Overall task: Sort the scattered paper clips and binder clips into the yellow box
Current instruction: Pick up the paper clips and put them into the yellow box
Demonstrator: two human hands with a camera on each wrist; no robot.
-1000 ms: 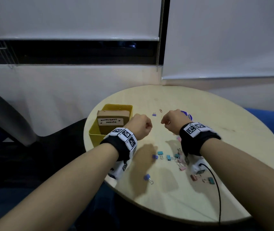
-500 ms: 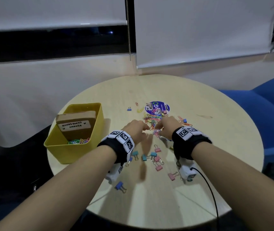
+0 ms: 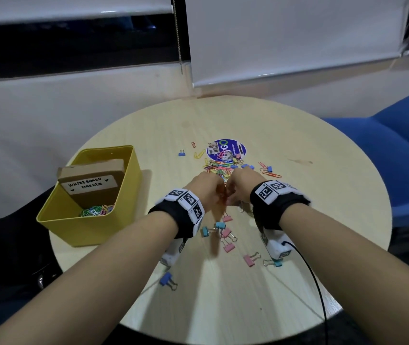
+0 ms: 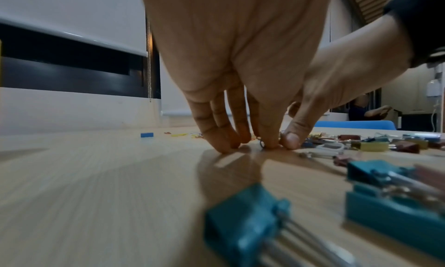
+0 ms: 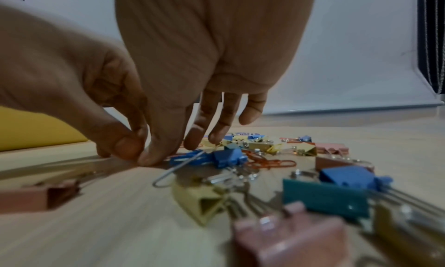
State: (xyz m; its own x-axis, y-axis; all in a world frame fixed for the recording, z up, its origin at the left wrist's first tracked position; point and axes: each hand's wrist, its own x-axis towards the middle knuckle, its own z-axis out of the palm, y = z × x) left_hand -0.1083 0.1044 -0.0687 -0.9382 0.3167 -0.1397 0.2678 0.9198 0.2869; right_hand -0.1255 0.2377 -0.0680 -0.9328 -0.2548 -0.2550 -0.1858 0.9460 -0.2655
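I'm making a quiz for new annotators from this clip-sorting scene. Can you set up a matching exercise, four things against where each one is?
Things:
1. cardboard box
2. round sticker
3. blue chair
4. both hands

Places:
A. beyond the table's right edge
B. standing in the yellow box
C. flat on the table, behind the paper clips
D. fingertips down at the near edge of the paper clips

Pairs: 1-B, 2-C, 3-A, 4-D

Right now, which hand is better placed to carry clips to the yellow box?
Left hand: the yellow plastic box sits on its side of the round wooden table; the right hand would cross over.
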